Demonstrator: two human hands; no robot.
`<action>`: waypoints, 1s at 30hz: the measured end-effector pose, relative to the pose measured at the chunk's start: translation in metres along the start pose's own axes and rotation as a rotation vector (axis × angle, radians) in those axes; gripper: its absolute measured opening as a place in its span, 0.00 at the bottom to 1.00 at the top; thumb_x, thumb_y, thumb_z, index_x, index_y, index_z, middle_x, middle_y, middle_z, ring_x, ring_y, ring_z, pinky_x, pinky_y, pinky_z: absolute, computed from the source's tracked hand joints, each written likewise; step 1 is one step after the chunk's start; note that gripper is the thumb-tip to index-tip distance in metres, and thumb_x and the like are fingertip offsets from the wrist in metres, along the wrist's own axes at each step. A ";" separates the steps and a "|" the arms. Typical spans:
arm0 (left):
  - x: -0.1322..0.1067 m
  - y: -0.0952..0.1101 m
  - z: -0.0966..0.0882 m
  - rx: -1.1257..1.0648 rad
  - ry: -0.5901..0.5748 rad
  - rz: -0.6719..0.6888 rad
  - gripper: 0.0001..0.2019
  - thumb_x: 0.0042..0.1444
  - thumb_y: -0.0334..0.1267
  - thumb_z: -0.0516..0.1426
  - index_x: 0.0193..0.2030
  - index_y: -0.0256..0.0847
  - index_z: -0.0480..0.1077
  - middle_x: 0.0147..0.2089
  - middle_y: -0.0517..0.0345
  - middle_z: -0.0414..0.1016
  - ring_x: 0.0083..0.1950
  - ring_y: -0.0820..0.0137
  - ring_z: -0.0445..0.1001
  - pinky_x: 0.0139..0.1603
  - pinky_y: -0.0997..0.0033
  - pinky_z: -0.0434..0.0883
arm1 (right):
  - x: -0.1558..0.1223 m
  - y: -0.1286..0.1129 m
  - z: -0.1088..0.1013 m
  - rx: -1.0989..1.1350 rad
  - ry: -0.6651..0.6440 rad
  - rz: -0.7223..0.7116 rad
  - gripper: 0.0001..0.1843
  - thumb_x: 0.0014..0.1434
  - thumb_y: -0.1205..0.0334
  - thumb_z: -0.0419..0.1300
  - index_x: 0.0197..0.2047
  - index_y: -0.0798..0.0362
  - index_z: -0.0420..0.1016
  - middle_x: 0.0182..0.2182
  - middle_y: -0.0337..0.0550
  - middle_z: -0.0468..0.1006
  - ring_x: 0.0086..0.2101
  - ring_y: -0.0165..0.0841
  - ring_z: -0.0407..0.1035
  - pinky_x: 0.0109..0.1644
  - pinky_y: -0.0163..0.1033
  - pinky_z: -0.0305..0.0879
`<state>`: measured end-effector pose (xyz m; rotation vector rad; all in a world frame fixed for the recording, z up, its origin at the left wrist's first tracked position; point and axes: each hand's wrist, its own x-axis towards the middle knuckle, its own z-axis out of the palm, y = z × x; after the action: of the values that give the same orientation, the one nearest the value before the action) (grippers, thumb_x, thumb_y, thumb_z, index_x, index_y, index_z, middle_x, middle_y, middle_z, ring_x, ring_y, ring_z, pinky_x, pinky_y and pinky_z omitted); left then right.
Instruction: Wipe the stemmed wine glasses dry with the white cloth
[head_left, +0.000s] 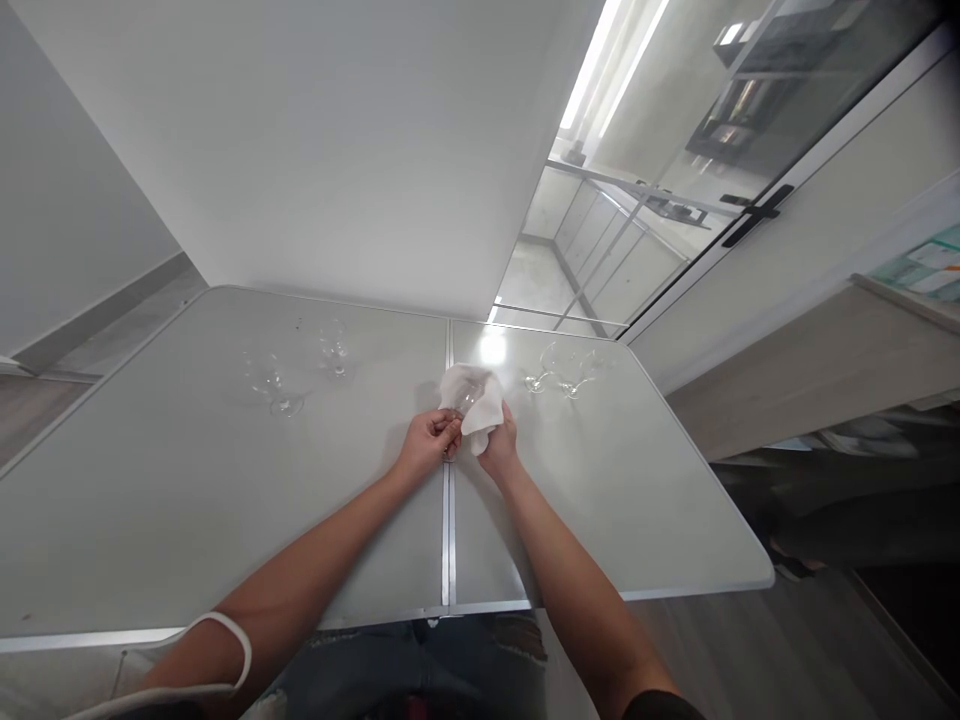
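Over the middle seam of the white folding table [360, 540], my left hand [431, 440] pinches the stem of a clear stemmed glass [471, 394]. My right hand [501, 445] holds a white cloth [487, 405] wrapped around the glass's bowl. The fingers of that hand are partly hidden behind the cloth. To the left on the tabletop are two more clear glasses, one nearer [271, 385] and one farther back [334, 352]. On the right, two clear glasses [540, 375] [576, 380] stand close together.
A white wall [337, 150] rises behind the table's far edge. At the back right is a glass sliding door [637, 200] with a black handle [757, 215]. A wooden shelf [825, 370] stands to the right, beyond the table's edge.
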<state>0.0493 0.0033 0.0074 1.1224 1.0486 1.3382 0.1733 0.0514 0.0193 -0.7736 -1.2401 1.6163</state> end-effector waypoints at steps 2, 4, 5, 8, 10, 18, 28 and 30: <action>-0.001 -0.001 0.000 0.065 0.030 -0.002 0.13 0.58 0.43 0.59 0.27 0.38 0.68 0.22 0.61 0.69 0.19 0.76 0.64 0.23 0.75 0.61 | -0.005 -0.003 0.004 -0.086 0.094 -0.062 0.22 0.58 0.46 0.63 0.52 0.47 0.69 0.33 0.41 0.77 0.37 0.40 0.74 0.38 0.44 0.74; -0.003 -0.001 -0.001 0.199 0.101 0.015 0.11 0.57 0.39 0.57 0.25 0.38 0.67 0.20 0.62 0.69 0.20 0.75 0.64 0.24 0.75 0.61 | -0.008 -0.008 0.006 -0.226 0.187 -0.146 0.32 0.52 0.50 0.70 0.57 0.48 0.66 0.41 0.44 0.77 0.44 0.39 0.73 0.45 0.42 0.73; -0.004 0.000 -0.001 0.288 0.134 0.042 0.10 0.56 0.37 0.56 0.25 0.39 0.67 0.20 0.61 0.69 0.20 0.74 0.65 0.24 0.74 0.61 | -0.009 -0.011 0.006 -0.307 0.218 -0.184 0.35 0.48 0.52 0.72 0.57 0.49 0.67 0.44 0.45 0.77 0.46 0.39 0.71 0.47 0.41 0.72; -0.005 0.003 -0.003 0.504 0.145 0.167 0.06 0.53 0.33 0.56 0.26 0.39 0.70 0.23 0.60 0.73 0.24 0.73 0.67 0.29 0.73 0.64 | -0.007 -0.017 0.003 -0.332 0.265 -0.202 0.34 0.45 0.55 0.75 0.53 0.51 0.70 0.44 0.45 0.77 0.43 0.38 0.71 0.45 0.40 0.73; -0.005 0.004 -0.003 0.493 0.097 0.188 0.05 0.54 0.34 0.58 0.28 0.39 0.71 0.25 0.60 0.74 0.26 0.73 0.68 0.31 0.73 0.65 | -0.003 -0.017 -0.003 -0.145 0.246 -0.123 0.28 0.44 0.56 0.75 0.48 0.52 0.73 0.38 0.43 0.78 0.36 0.35 0.72 0.39 0.38 0.73; 0.003 -0.002 0.001 0.055 0.006 -0.045 0.14 0.56 0.47 0.62 0.31 0.39 0.67 0.22 0.63 0.69 0.19 0.76 0.65 0.21 0.76 0.61 | 0.001 -0.005 -0.002 0.212 0.067 0.069 0.22 0.51 0.52 0.74 0.42 0.52 0.71 0.28 0.38 0.76 0.21 0.30 0.68 0.21 0.35 0.67; 0.001 -0.004 -0.013 0.613 0.223 0.128 0.12 0.59 0.36 0.55 0.25 0.39 0.73 0.24 0.57 0.75 0.25 0.70 0.69 0.30 0.72 0.62 | 0.002 0.009 -0.001 -0.056 0.019 0.070 0.21 0.53 0.45 0.71 0.39 0.54 0.77 0.31 0.42 0.77 0.32 0.33 0.69 0.34 0.36 0.70; 0.003 -0.006 -0.015 0.760 0.220 0.143 0.11 0.56 0.30 0.54 0.25 0.39 0.73 0.24 0.55 0.75 0.24 0.69 0.68 0.30 0.71 0.61 | 0.003 0.005 -0.004 -0.098 -0.018 0.071 0.21 0.52 0.45 0.72 0.40 0.53 0.77 0.32 0.42 0.76 0.32 0.34 0.69 0.34 0.37 0.69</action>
<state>0.0351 0.0063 -0.0008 1.6459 1.7492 1.2128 0.1741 0.0551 0.0141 -0.8750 -1.3261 1.6316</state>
